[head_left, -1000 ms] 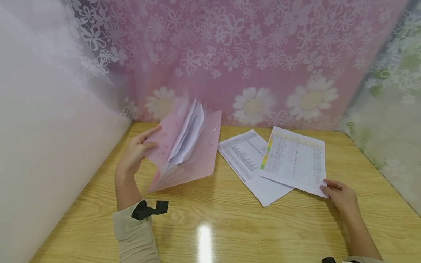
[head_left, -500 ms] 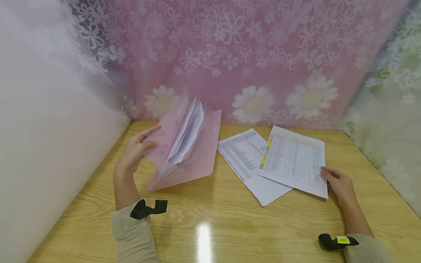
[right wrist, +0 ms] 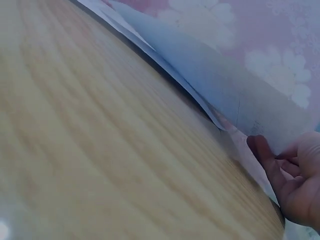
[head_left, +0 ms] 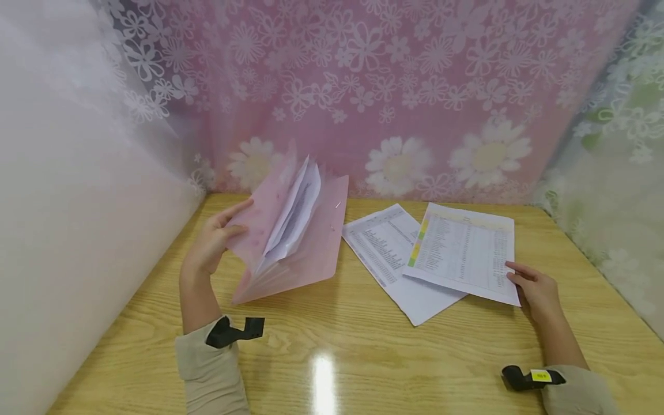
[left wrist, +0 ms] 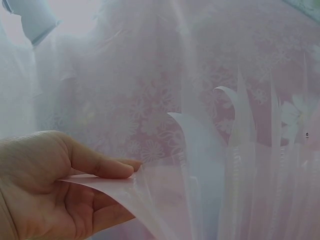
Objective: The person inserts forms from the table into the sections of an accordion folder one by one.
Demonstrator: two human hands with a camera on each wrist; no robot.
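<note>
My left hand [head_left: 210, 242] pinches the front cover of a pink translucent folder [head_left: 316, 248], thumb on one face and fingers on the other. The folder stands fanned open, with white papers [head_left: 295, 216] in its clear sleeves; the left wrist view shows several sleeve edges [left wrist: 237, 165] side by side. At the right, my right hand [head_left: 539, 294] pinches the right edge of a printed sheet [head_left: 467, 253] with a yellow and green strip. In the right wrist view this sheet's underside [right wrist: 210, 75] tilts up. Its left part overlaps another printed sheet [head_left: 384, 248] lying on the table.
The wood-grain table [head_left: 404, 369] runs up to a pink flowered curtain [head_left: 332, 75] at the back. A white wall panel [head_left: 88, 190] borders the left side, and a flowered sheet [head_left: 622, 173] the right. Black wrist mounts sit on both sleeves.
My right hand has moved up along the sheet's right edge, and the sheet's lower right corner has shifted slightly. The left hand and folder stay nearly still.
</note>
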